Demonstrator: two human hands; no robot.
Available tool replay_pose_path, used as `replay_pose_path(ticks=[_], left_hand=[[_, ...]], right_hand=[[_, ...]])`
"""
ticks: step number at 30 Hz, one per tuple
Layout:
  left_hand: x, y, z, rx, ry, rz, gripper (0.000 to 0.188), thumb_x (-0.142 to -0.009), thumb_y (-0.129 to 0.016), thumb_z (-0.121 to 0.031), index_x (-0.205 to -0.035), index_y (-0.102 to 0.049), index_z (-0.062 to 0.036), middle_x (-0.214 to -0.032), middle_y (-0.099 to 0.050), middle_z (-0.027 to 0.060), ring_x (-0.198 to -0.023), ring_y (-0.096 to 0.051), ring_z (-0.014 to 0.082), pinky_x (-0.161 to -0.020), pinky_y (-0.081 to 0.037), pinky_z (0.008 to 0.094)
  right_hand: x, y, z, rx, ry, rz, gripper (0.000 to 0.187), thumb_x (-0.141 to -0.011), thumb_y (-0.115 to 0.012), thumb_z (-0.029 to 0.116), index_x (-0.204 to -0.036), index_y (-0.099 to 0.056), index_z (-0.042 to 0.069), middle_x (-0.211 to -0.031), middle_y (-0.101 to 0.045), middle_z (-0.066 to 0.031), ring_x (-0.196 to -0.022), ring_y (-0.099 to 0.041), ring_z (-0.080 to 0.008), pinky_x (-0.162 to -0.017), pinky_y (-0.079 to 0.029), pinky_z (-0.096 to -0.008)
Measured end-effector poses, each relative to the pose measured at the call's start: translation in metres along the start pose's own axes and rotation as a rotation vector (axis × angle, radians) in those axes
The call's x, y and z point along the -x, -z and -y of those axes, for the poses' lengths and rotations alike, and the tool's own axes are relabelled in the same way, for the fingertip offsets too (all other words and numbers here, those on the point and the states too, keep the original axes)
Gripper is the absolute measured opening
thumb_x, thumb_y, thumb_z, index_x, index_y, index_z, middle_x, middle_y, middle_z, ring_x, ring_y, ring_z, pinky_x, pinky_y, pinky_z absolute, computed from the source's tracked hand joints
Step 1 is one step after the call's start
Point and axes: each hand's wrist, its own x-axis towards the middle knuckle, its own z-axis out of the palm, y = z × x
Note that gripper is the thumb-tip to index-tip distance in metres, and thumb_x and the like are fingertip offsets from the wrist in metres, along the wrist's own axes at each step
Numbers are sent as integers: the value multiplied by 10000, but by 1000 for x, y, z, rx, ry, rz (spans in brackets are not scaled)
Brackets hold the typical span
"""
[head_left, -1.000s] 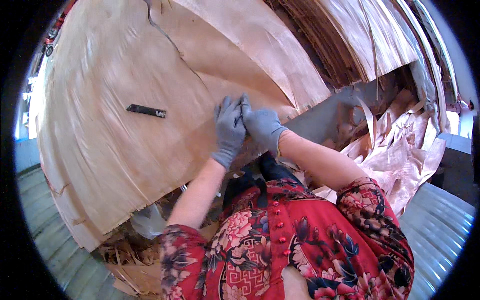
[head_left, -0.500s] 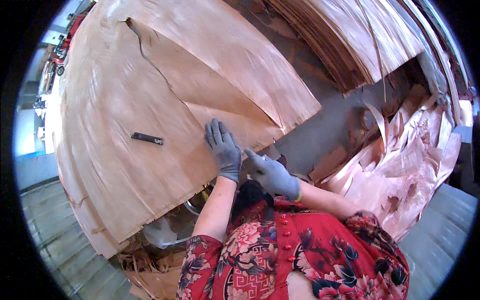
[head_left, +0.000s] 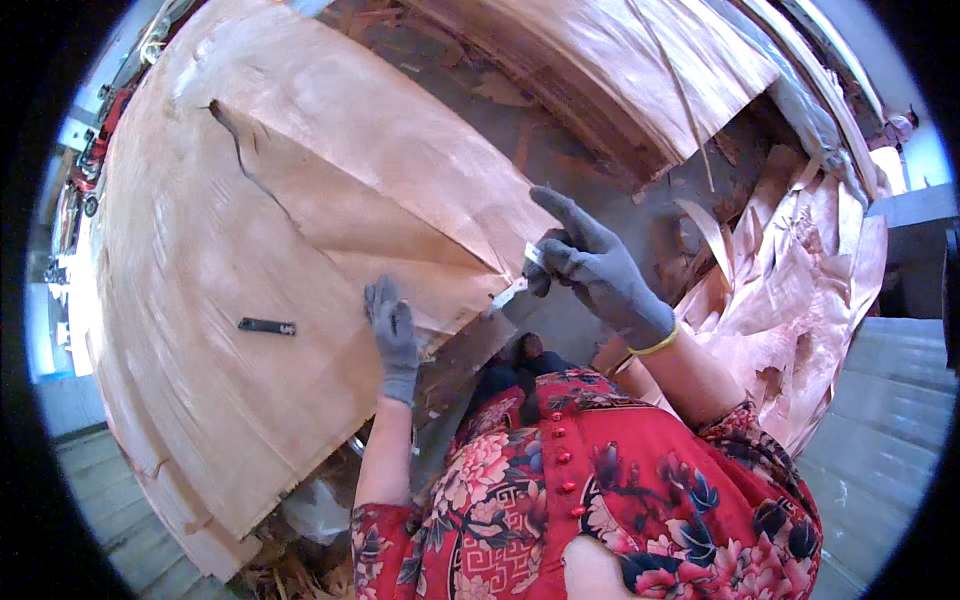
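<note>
While the left hand [head_left: 392,338] lies flat, fingers straight, on veneer [head_left: 290,400], the right hand [head_left: 605,275] pinches a white strip [head_left: 534,256] by its right edge; a black bar [head_left: 266,326] lies left, scraps [head_left: 800,290] right, a stack [head_left: 600,60] far right, floor [head_left: 85,480] near left.

My right hand [head_left: 605,275] has moved away from my left hand [head_left: 392,335]; a second ago they were touching at the edge of the thin wood sheet [head_left: 220,400]. Now the right one is up past the sheet's edge, with its pointing finger stuck out. A small white piece [head_left: 535,256] now shows at its curled fingers, and a white strip [head_left: 510,294] shows just below it.
</note>
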Motion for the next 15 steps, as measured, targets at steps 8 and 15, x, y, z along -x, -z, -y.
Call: replay_pose_path(ticks=[8, 15], left_hand=[[-72, 11, -206, 335, -197, 217, 415, -912, -546, -312, -1130, -617, 34, -1196, -605, 132, -1322, -325, 323, -1111, -156, 439], [-104, -53, -252, 251, -104, 230, 350, -803, -687, -151, -1080, -634, 56, -1095, -643, 176, -1254, -414, 373, -1048, -290, 438]], right_hand=[[-5, 0, 32, 399, 63, 5, 657, -858, -497, -19, -1442, -197, 20, -826, -588, -81, -730, -575, -139, -703, -494, -284], [-31, 52, 55, 618, 127, 112, 658, -851, -429, -37, -1458, -200, 72, -822, -567, -104, -748, -559, -157, -743, -481, -282]])
